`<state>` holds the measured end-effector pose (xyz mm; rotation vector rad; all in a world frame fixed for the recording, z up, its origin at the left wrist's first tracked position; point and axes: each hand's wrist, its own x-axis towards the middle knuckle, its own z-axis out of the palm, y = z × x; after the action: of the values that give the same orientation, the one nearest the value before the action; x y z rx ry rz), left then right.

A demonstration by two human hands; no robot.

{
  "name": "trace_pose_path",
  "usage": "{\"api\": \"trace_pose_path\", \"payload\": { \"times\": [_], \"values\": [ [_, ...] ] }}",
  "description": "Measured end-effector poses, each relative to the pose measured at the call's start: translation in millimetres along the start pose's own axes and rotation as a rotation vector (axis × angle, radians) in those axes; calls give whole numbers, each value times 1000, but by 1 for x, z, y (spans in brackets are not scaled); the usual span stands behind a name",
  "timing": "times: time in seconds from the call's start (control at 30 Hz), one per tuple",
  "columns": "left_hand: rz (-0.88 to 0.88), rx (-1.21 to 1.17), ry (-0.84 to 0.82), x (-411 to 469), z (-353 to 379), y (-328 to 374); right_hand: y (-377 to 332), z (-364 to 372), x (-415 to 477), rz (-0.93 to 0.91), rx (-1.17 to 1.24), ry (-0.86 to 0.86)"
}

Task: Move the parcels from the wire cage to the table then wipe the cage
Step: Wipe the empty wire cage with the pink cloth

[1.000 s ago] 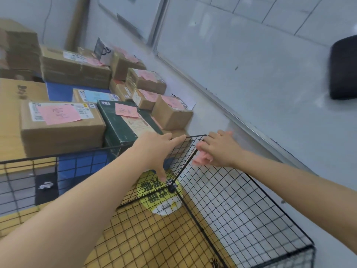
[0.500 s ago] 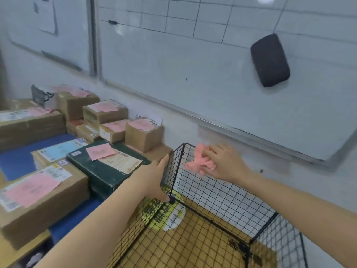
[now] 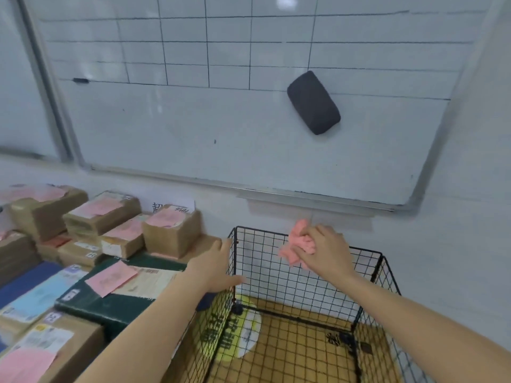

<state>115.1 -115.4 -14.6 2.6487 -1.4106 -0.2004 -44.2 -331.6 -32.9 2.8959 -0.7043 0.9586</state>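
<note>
The black wire cage (image 3: 367,272) stands against the wall, with no parcels inside it and a yellow printed base showing through the mesh. My right hand (image 3: 323,252) grips a crumpled pink cloth (image 3: 297,244) against the cage's back panel near the top rim. My left hand (image 3: 215,268) rests with fingers spread on the cage's left panel at its far corner. Several brown cardboard parcels (image 3: 171,230) with pink notes sit on the table to the left, along with a dark green box (image 3: 119,294).
A whiteboard (image 3: 193,120) with a drawn grid hangs on the wall above, and a black eraser (image 3: 313,102) sticks to it. Parcels crowd the table up to the cage's left side. A blue surface (image 3: 22,283) shows between the boxes.
The view has swung up and to the right toward the whiteboard. My right hand has carried the pink cloth rightwards along the cage's back panel. My left hand stays at the cage's left corner.
</note>
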Motion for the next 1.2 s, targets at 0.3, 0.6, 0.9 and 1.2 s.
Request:
{"api": "trace_pose_path", "payload": {
  "times": [0.3, 0.6, 0.9, 1.2],
  "values": [
    [182, -106, -71, 58, -5, -27, -47, 38, 3, -164, -204, 54],
    [158, -315, -172, 83, 10, -22, -75, 68, 52, -333, -308, 8],
    [121, -247, -191, 86, 13, -25, -26, 52, 46, -603, -381, -20],
    [124, -333, -182, 83, 11, -22, 62, 12, -5, -337, -467, -10]
  ]
}}
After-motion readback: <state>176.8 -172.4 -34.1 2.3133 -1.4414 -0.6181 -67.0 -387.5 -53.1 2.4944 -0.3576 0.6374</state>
